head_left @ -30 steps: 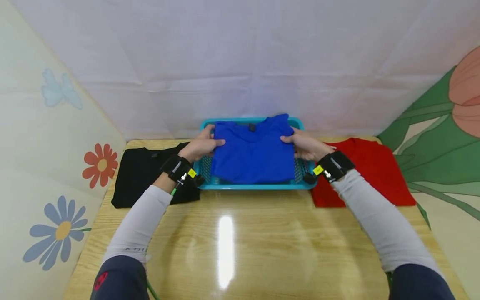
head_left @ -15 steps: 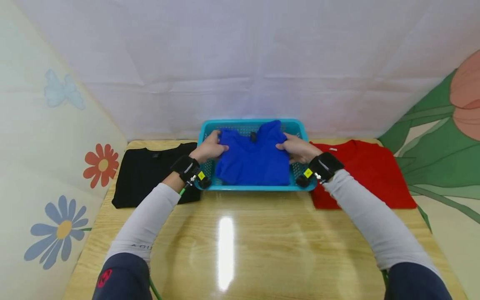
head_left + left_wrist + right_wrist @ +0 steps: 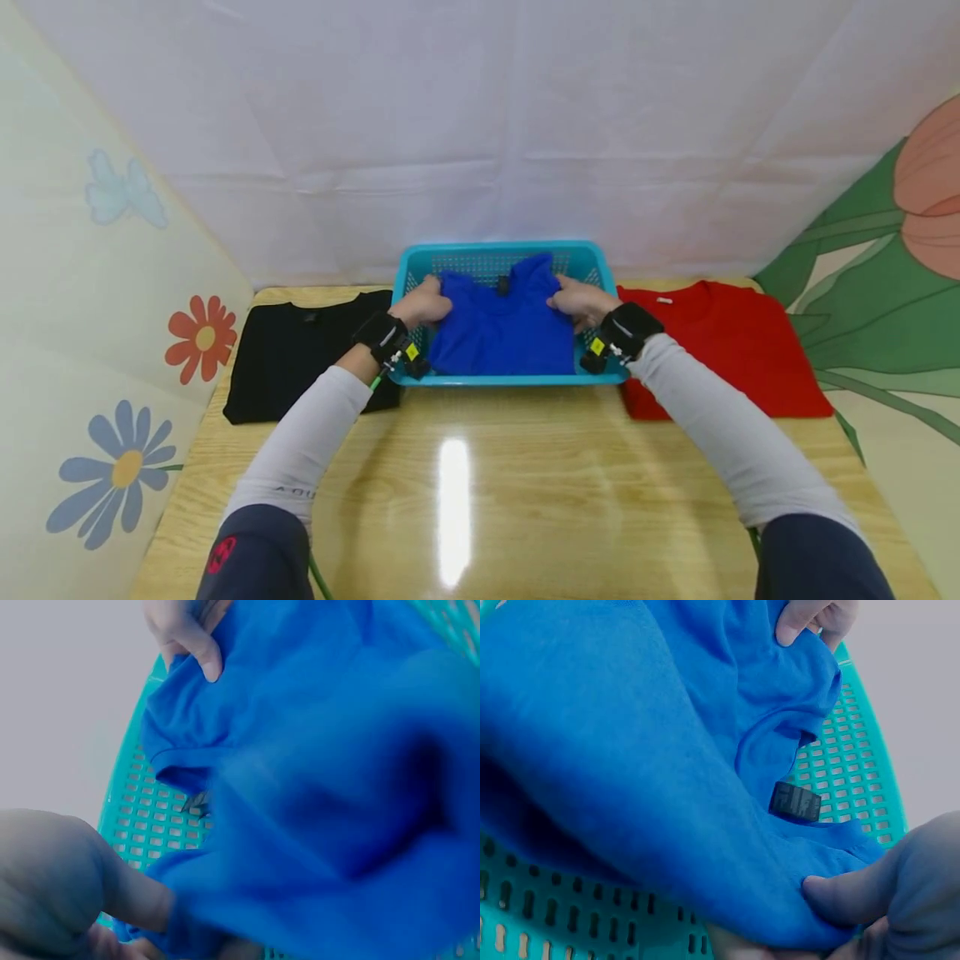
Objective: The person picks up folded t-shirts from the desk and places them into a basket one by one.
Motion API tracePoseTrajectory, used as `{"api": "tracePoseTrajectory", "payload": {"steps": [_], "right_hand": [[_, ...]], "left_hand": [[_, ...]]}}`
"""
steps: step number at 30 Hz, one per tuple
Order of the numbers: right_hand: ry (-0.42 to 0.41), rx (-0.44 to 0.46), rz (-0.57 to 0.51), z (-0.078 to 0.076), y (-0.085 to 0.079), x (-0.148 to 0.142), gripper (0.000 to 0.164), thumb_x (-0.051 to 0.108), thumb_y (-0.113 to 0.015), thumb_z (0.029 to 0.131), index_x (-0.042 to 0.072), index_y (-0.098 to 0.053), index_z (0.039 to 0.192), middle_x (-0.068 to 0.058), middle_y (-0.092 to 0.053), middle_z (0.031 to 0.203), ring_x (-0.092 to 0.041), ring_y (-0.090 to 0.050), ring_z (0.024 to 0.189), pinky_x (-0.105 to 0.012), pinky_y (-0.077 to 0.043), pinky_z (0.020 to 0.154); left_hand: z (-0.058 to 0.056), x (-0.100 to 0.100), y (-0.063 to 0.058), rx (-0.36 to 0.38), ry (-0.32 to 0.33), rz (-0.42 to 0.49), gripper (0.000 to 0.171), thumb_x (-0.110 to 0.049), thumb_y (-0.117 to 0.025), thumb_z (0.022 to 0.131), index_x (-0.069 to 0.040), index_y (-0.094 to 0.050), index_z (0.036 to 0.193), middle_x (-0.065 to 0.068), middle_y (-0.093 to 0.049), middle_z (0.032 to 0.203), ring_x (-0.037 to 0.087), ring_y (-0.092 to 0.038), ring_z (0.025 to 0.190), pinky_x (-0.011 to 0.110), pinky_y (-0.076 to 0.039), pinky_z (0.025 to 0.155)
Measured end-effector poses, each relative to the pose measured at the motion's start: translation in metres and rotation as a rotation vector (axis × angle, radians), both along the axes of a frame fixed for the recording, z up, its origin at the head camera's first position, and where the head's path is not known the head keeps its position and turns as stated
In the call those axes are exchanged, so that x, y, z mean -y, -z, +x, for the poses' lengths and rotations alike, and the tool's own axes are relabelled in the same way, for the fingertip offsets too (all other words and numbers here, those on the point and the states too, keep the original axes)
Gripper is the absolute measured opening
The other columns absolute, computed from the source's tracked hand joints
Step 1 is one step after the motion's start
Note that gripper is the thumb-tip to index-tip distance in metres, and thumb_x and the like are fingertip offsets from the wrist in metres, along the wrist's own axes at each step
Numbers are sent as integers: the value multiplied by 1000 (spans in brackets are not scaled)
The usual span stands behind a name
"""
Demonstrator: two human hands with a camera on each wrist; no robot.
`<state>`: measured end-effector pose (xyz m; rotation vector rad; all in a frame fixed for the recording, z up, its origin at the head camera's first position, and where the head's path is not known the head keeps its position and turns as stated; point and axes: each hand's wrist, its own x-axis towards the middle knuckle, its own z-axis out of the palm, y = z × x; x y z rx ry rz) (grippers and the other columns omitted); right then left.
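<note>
A blue shirt (image 3: 506,329), folded, with a dark neck label (image 3: 795,802), is down inside a turquoise perforated basket (image 3: 495,381). My left hand (image 3: 423,302) pinches its left side, thumb on top and fingers beneath. At the opposite side my right hand (image 3: 581,300) grips the cloth the same way. In the left wrist view the left thumb (image 3: 139,896) presses on the fabric, and the right wrist view has the right thumb (image 3: 847,896) doing likewise. Some of the fingers are hidden under the shirt.
To the left of the basket lies a folded black shirt (image 3: 277,358), partly behind my left forearm. A folded red shirt (image 3: 750,358) lies on the right. The wooden table (image 3: 555,492) backs onto a white sheet (image 3: 480,108), and painted walls stand on both sides.
Both hands have moved closer together and lowered the blue shirt into the basket. More of the basket's back wall shows now. The black and red shirts have stayed put.
</note>
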<state>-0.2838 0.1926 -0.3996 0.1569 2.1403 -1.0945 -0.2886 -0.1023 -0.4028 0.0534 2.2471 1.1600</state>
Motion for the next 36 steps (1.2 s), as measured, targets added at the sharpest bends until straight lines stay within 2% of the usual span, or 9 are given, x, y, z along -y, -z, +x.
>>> {"api": "tracePoseTrajectory", "payload": {"steps": [3, 9, 17, 24, 25, 27, 31, 35, 36], "right_hand": [[-3, 10, -18, 0, 2, 2, 76, 14, -31, 112, 14, 25, 164, -24, 10, 174, -57, -21, 153, -67, -38, 116], [-33, 0, 16, 5, -2, 4, 73, 11, -24, 109, 2, 29, 160, -27, 16, 171, -56, -17, 155, -66, -38, 117], [29, -31, 69, 8, -13, 5, 72, 12, -23, 106, -4, 20, 161, -34, -1, 169, -55, -31, 148, -61, -49, 110], [2, -45, 22, 5, -22, 7, 74, 13, -29, 107, -8, 18, 160, -30, 11, 171, -54, -19, 155, -61, -41, 117], [-4, -48, 20, 4, -23, 8, 74, 13, -30, 108, -8, 18, 160, -30, 11, 171, -53, -18, 155, -60, -41, 118], [-21, -53, 15, 3, -25, 10, 74, 14, -31, 109, -9, 17, 160, -30, 10, 171, -52, -18, 156, -59, -40, 119], [-74, -97, 50, 0, -34, 13, 72, 17, -31, 110, -10, 11, 161, -32, 0, 171, -53, -27, 152, -60, -38, 120], [-90, -148, 91, 1, -44, 8, 70, 18, -32, 111, -13, 7, 161, -34, -1, 170, -54, -25, 153, -61, -36, 121], [-95, -165, 103, 4, -46, 6, 69, 19, -32, 111, -14, 2, 161, -37, -10, 167, -53, -34, 148, -60, -39, 119]], "left_hand": [[-2, -1, 1, 62, -26, -41, 80, -8, -38, 106, 3, 20, 162, 22, 9, 174, 42, -29, 155, 55, -46, 115], [-4, -3, 6, 132, -80, -111, 85, -9, -39, 107, -2, 28, 160, 21, 10, 175, 41, -27, 156, 57, -48, 112], [4, -1, -4, 171, -79, -17, 85, -10, -36, 108, -7, 31, 160, 14, 24, 173, 41, -13, 160, 64, -42, 115], [12, 6, -20, 163, -70, 40, 82, -9, -33, 109, -11, 32, 160, 10, 28, 173, 39, -10, 161, 61, -35, 121], [14, 8, -22, 149, -65, 38, 82, -9, -33, 109, -10, 32, 160, 11, 26, 173, 38, -11, 161, 59, -35, 122], [16, 13, -24, 89, -46, 31, 81, -5, -34, 107, -6, 24, 163, 17, 14, 175, 39, -33, 153, 54, -43, 118], [24, 21, -31, -97, -2, 22, 68, -9, -47, 107, 0, -11, 164, 22, -29, 167, 35, -51, 135, 48, -48, 107], [29, 20, -32, -293, 49, 13, 47, -21, -55, 109, -1, -45, 151, 16, -54, 148, 34, -52, 138, 49, -48, 111], [30, 19, -32, -339, 57, 14, 43, -23, -55, 109, -2, -51, 146, 16, -57, 144, 34, -55, 135, 49, -50, 109]]}}
